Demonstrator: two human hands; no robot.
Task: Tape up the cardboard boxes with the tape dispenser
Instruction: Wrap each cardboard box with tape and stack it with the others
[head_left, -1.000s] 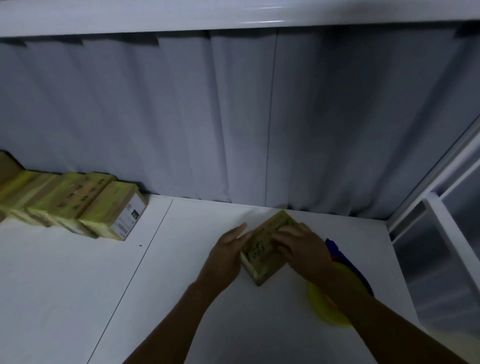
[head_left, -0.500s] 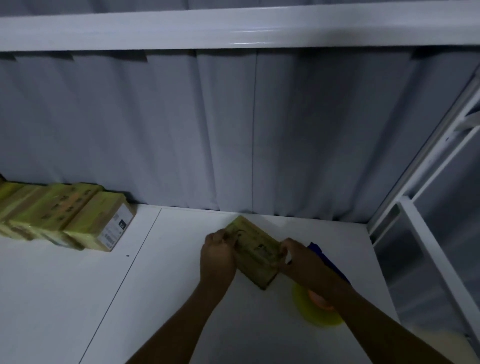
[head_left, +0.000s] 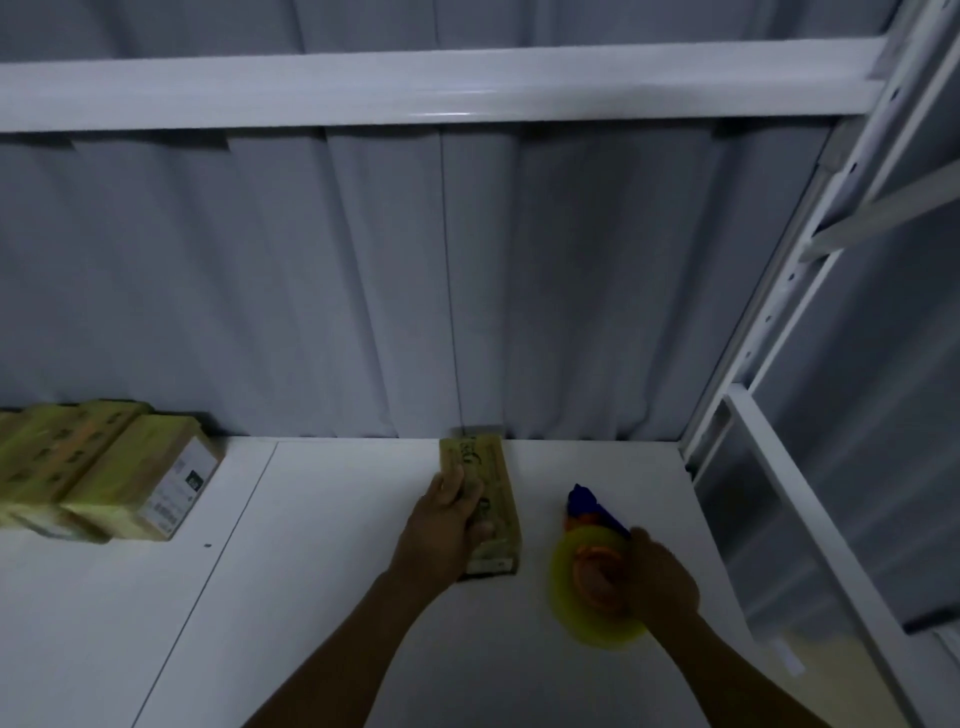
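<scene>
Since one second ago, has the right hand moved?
Yes. The right hand left the box and went right, to the tape dispenser.

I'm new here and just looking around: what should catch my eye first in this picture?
In the middle, the left hand presses on a small cardboard box, while the right hand grips a bright yellow tape dispenser beside it. A row of similar boxes sits far left, against the grey curtain.
</scene>
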